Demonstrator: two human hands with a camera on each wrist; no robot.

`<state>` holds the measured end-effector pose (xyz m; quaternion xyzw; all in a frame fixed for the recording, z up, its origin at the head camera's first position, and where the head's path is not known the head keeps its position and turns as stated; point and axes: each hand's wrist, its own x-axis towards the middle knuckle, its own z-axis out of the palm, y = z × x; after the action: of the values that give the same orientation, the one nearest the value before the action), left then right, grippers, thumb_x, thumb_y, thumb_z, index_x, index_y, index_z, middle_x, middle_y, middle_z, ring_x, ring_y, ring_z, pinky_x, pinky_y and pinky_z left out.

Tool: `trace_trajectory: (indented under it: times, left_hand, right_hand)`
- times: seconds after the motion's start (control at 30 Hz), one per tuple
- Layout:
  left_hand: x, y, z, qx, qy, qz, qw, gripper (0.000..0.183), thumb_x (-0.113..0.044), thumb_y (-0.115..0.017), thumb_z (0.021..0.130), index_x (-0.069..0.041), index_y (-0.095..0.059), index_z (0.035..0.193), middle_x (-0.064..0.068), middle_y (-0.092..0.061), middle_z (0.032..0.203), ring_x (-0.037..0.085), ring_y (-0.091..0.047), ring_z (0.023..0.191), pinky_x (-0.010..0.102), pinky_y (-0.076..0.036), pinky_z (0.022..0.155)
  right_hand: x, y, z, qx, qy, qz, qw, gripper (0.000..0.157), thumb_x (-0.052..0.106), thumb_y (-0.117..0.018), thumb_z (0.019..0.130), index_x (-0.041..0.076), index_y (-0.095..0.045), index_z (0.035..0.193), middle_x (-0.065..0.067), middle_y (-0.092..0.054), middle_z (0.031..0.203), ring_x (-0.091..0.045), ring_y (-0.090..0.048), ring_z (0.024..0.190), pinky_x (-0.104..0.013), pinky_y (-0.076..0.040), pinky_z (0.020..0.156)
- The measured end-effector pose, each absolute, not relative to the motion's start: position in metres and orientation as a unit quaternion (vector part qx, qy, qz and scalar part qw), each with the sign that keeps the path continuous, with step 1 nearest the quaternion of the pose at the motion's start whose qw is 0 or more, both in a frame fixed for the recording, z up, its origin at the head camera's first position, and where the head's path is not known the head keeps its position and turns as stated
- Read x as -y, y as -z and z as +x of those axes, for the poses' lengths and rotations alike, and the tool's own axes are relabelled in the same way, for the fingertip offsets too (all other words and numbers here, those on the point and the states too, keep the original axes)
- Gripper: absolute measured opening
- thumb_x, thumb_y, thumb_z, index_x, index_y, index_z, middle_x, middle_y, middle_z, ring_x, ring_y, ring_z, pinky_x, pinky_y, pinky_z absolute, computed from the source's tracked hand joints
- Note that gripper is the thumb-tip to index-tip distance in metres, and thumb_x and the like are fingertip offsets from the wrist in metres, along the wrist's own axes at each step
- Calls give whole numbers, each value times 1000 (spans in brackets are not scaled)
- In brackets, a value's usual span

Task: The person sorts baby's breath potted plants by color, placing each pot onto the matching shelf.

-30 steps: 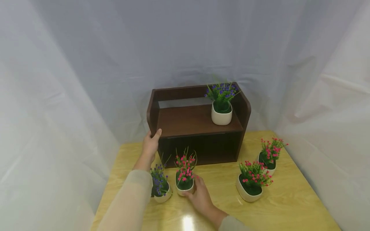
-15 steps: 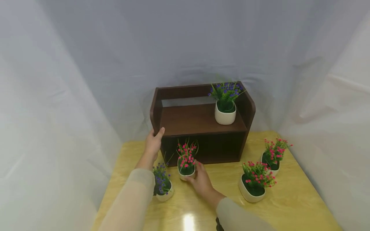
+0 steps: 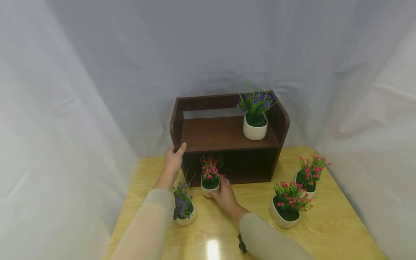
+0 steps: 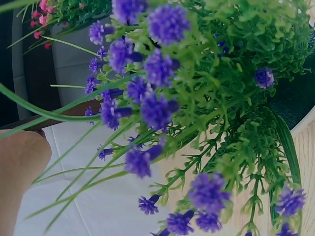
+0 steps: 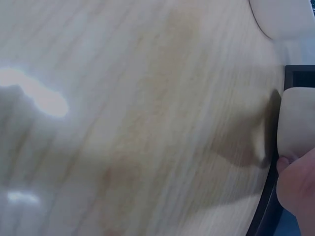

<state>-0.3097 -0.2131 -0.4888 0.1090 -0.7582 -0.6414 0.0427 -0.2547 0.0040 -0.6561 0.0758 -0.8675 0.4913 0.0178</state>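
My right hand (image 3: 225,198) grips a small white pot of pink artificial flowers (image 3: 210,183) from its right side. This pot is at the front of the lower compartment of a dark brown wooden shelf (image 3: 214,133), its flowers partly inside the opening. In the right wrist view the white pot (image 5: 297,120) is by the shelf's dark edge, with my hand (image 5: 299,189) against it. My left hand (image 3: 173,161) holds the shelf's left side panel, thumb at the upper board's front corner; its other fingers are mostly hidden. Purple flowers (image 4: 157,69) fill much of the left wrist view.
A pot of purple flowers (image 3: 185,213) stands on the wooden table (image 3: 331,227) beside my left forearm. Another purple-flowered pot (image 3: 255,126) sits at the upper board's right end. Two pink-flowered pots, one nearer (image 3: 284,213) and one farther (image 3: 307,180), stand at the right. White sheeting (image 3: 208,47) hangs behind.
My right hand has moved the pink-flowered pot forward from the table to the lower compartment's opening. My left hand keeps its hold on the shelf. The head view has shifted slightly.
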Motion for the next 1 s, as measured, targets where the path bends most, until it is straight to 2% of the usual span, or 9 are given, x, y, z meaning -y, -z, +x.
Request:
trace_trajectory:
  times: [0.3, 0.47, 0.57, 0.77, 1.0]
  left_hand:
    - [214, 489, -310, 755, 644, 108, 61, 61, -48, -61, 110, -10, -53, 156, 20, -46, 170, 43, -39, 161, 60, -28, 136]
    - [211, 491, -308, 753, 646, 110, 65, 57, -46, -62, 110, -10, -55, 153, 20, -50, 167, 43, -41, 159, 60, -30, 136]
    - [210, 491, -308, 754, 644, 109, 68, 56, -45, -62, 110, -8, -56, 152, 21, -51, 166, 44, -42, 159, 61, -30, 135]
    - [210, 492, -307, 757, 641, 110, 65, 58, -46, -62, 110, -9, -56, 154, 22, -49, 167, 44, -41, 159, 61, -30, 135]
    - [209, 490, -305, 754, 644, 111, 64, 60, -47, -62, 110, -11, -53, 157, 20, -48, 169, 44, -39, 160, 62, -29, 136]
  right_hand:
    - [3, 643, -272, 865, -488, 116, 5, 91, 20, -84, 89, -10, -37, 160, -42, -42, 158, -59, -48, 146, -71, -40, 125]
    - [4, 640, -275, 870, -472, 142, 14, 82, 22, -82, 93, -13, -41, 155, -42, -49, 148, -60, -53, 137, -75, -44, 118]
    - [5, 640, -279, 874, -464, 144, 12, 75, 22, -83, 95, -12, -46, 151, -39, -55, 143, -57, -56, 135, -73, -46, 118]
    - [10, 640, -290, 875, -464, 138, 7, 67, 18, -84, 94, -9, -52, 147, -36, -59, 140, -53, -58, 135, -67, -47, 121]
    - [15, 636, -296, 872, -468, 143, 13, 61, 15, -82, 95, -10, -54, 143, -35, -60, 134, -52, -59, 130, -67, -48, 119]
